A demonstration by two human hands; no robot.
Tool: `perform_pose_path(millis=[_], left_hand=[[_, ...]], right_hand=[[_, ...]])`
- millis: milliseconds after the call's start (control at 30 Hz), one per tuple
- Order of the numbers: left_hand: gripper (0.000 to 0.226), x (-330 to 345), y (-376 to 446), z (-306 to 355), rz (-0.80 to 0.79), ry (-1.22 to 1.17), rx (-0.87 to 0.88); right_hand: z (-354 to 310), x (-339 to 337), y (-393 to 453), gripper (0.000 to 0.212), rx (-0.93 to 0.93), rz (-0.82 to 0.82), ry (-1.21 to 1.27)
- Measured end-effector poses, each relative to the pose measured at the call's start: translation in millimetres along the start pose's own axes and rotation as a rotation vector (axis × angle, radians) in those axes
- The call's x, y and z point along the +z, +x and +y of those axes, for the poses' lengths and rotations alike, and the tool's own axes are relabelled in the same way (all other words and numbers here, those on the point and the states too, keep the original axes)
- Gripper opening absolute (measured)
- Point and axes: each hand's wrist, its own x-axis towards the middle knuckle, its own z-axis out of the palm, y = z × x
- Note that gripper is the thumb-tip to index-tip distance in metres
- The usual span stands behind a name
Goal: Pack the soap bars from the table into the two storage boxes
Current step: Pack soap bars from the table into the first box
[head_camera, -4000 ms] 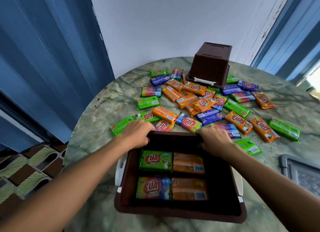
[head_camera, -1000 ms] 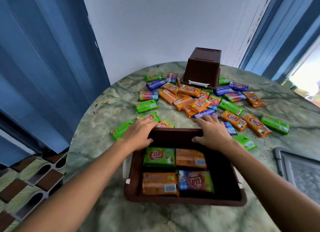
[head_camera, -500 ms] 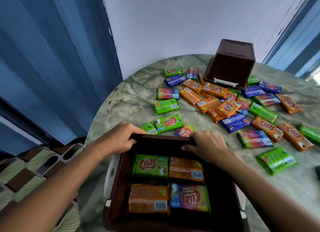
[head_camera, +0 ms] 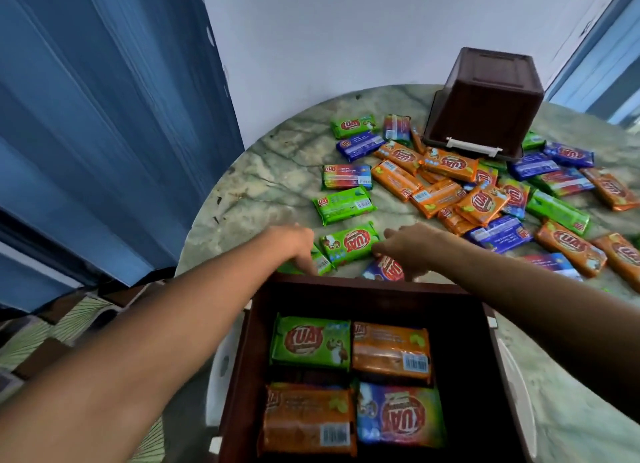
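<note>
- Left hand (head_camera: 294, 246) reaches past the open dark-brown plastic storage box (head_camera: 346, 296), fingers curled onto a green-wrapped soap bar (head_camera: 320, 263).
- Right hand (head_camera: 410, 251) pinches a blue-wrapped soap bar (head_camera: 386, 268); likely the next pair to load.
- Loose bars cover the far marble bench (head_camera: 270, 178).

Open brown box (head_camera: 363, 300) at near edge of marble worktop (head_camera: 270, 185), 4 soap bars inside: green (head_camera: 310, 341) & orange (head_camera: 391, 351) at back, orange (head_camera: 308, 417) & blue (head_camera: 401, 416) in front. Both hands reach just past the far rim. Left hand (head_camera: 294, 244) fingers down on a green bar (head_camera: 322, 261); right hand (head_camera: 412, 248) over a blue bar (head_camera: 388, 268). Green bar (head_camera: 349, 242) lies btwn them. 2nd brown box (head_camera: 485, 102) upside down at back, loose bars scattered around it.
</note>
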Motion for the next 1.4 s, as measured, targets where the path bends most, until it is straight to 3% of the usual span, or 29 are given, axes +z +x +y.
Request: perform_pose_path(millis=[67, 167, 267, 367, 500, 567, 667, 900, 1133, 1267, 1333, 1400], left_hand=[[0.059, 7, 12, 3, -0.076, 0.074, -0.043], [0.048, 14, 23, 2, -0.062, 0.112, -0.001], [0.057, 14, 23, -7, 0.0, 0.086, 0.059], [0.08, -4, 5, -24, 0.131, 0.018, 0.098], [0.076, -44, -47, -32, 0.382, -0.057, 0.226], [0.077, -56, -85, -24, 0.466, -0.021, 0.293], [0.079, -48, -139, -3, 0.464, 0.041, 0.309], [0.068, 41, -163, 39, 0.318, 0.122, 0.208], [0.04, 78, -137, 48, 0.355, 0.223, 0.149], [0.046, 75, -140, 40, 0.375, 0.118, 0.29], [0.036, 72, -144, 26, 0.503, -0.129, 0.458], [0.028, 66, -143, 5, 0.771, -0.256, 0.513]], right_hand=[[-7, 2, 11, 0.076, -0.021, 0.033, -0.17], [-10, 5, 23, 0.061, -0.087, 0.141, -0.258], [-1, 4, 21, 0.063, -0.117, 0.167, -0.265], [16, -7, 0, 0.066, -0.01, 0.203, -0.114], [29, -39, -48, 0.062, 0.138, 0.335, 0.106], [19, -51, -81, 0.064, 0.155, 0.426, 0.085], [-19, -47, -132, 0.066, 0.114, 0.582, -0.023], [-95, 22, -152, 0.053, 0.083, 0.419, 0.102], [-122, 55, -120, 0.03, 0.176, 0.436, 0.199], [-117, 53, -121, 0.031, 0.169, 0.474, 0.258], [-108, 50, -126, 0.024, 0.117, 0.617, 0.343], [-93, 43, -128, 0.018, 0.089, 0.794, 0.369]])
